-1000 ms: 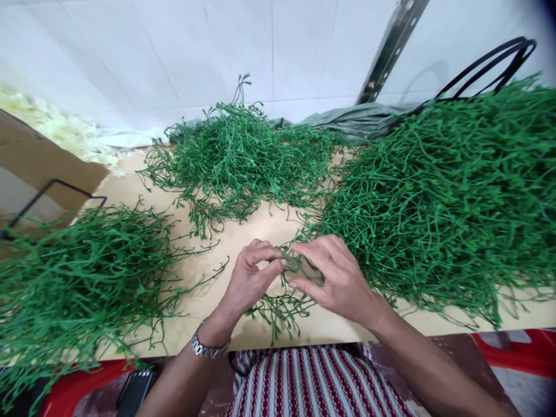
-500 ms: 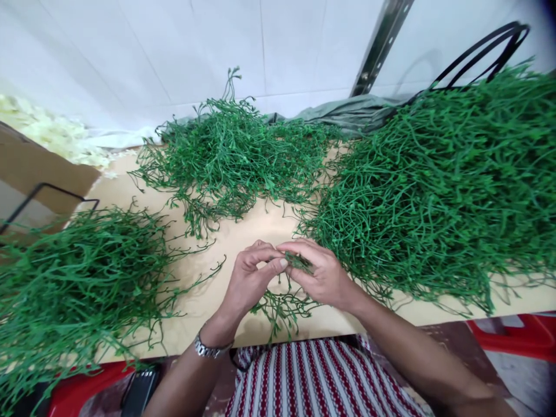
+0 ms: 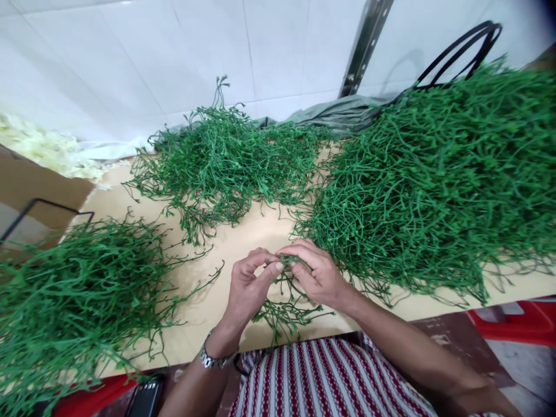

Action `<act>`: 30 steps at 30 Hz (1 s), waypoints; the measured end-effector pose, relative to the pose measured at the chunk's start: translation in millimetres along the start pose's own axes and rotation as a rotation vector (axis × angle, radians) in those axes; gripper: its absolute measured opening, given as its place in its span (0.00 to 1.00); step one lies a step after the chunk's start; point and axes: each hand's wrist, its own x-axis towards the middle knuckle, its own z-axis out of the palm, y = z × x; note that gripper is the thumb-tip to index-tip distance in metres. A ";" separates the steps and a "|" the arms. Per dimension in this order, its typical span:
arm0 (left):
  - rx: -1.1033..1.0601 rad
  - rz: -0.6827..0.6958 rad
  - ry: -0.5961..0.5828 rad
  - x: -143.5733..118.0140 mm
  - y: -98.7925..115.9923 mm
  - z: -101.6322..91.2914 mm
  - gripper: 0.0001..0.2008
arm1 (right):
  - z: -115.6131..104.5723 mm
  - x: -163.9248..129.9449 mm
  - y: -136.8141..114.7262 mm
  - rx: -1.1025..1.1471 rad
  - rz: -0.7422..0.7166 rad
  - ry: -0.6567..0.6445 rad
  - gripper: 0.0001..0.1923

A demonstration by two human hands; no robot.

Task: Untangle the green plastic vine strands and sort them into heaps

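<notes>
Close together over the front of the table, both my hands are closed round a small bunch of green artificial stems [image 3: 285,260]. My left hand [image 3: 252,282] pinches at its left end between thumb and forefinger. My right hand [image 3: 320,275] curls round the other side, thumb pressed on the bunch; its fingers hide part of it. Just below my hands, a few loose green stems [image 3: 282,315] with forked tips lie on the table. The large heap of green stems [image 3: 425,191] begins right beside my right hand.
A medium heap of stems [image 3: 226,156] lies at the back, another heap [image 3: 82,284] at the left. A cardboard box [image 3: 39,179] and pale yellow petals [image 3: 39,139] are far left. Red stools [image 3: 516,321] stand below the table's front edge. Black hoops [image 3: 460,52] rise behind the right heap.
The view has shifted slightly. My right thumb has moved onto the bunch, and the fingers of both hands have shifted a little on it.
</notes>
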 end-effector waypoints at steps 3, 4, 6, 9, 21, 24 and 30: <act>0.045 0.055 -0.034 1.1 0.2 -2.6 0.03 | -3.1 -0.6 5.2 -0.096 -0.083 -0.007 0.12; 0.068 0.077 -0.041 1.6 0.9 -3.5 0.03 | -4.9 -0.8 7.0 -0.138 -0.104 -0.018 0.12; 0.147 0.129 -0.047 2.7 3.0 -5.1 0.03 | -8.3 -1.2 10.1 -0.232 -0.138 -0.055 0.11; 0.323 0.214 -0.046 3.0 7.0 -6.4 0.05 | -10.8 -2.2 12.1 -0.309 -0.150 -0.124 0.10; 0.806 0.348 -0.146 -4.1 17.3 0.0 0.08 | -18.4 -5.1 8.6 0.114 0.099 -0.289 0.14; 0.855 0.341 -0.224 -4.3 17.9 0.1 0.09 | -16.9 -2.9 6.8 0.019 0.103 -0.252 0.06; 0.870 0.287 -0.341 -5.6 21.6 -4.2 0.11 | -9.0 -8.7 8.8 -0.028 -0.022 -0.219 0.05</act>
